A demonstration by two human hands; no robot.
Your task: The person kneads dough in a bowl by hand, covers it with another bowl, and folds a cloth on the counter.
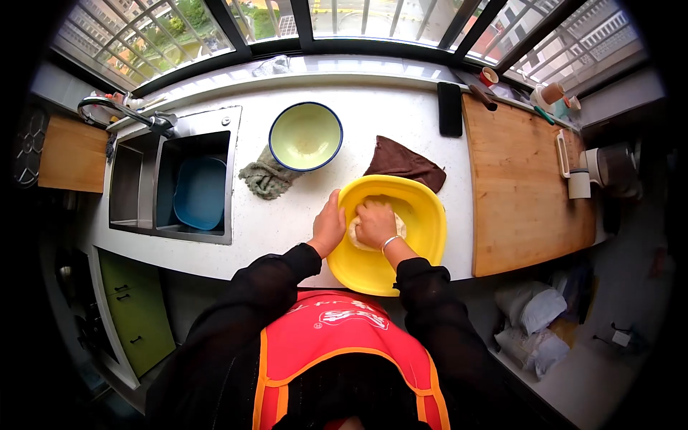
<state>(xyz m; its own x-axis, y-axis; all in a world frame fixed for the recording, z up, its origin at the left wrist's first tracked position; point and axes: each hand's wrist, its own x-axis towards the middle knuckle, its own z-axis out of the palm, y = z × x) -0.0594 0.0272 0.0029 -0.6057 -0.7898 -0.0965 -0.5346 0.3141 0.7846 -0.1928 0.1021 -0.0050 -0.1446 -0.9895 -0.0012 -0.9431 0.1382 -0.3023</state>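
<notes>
A yellow basin (428,236) stands at the front edge of the white counter. My left hand (330,226) grips its left rim, with the thumb side at the wall. Inside the basin, my right hand (376,223) presses with curled fingers into a pale lump of dough (356,235); a bracelet circles that wrist. The dough is partly hidden under the hand. Behind the basin and touching it lies a dark brown cloth (405,163). A pale green bowl with a blue rim (306,136) rests further back to the left, partly over a grey-green cloth (269,178).
At the left is a sink (193,136) holding a blue tub (201,193). A large wooden board (527,193) covers the right of the counter (251,251), with a black phone (450,110) beside it. A knife handle (483,98) and white-handled container (577,184) are at the right.
</notes>
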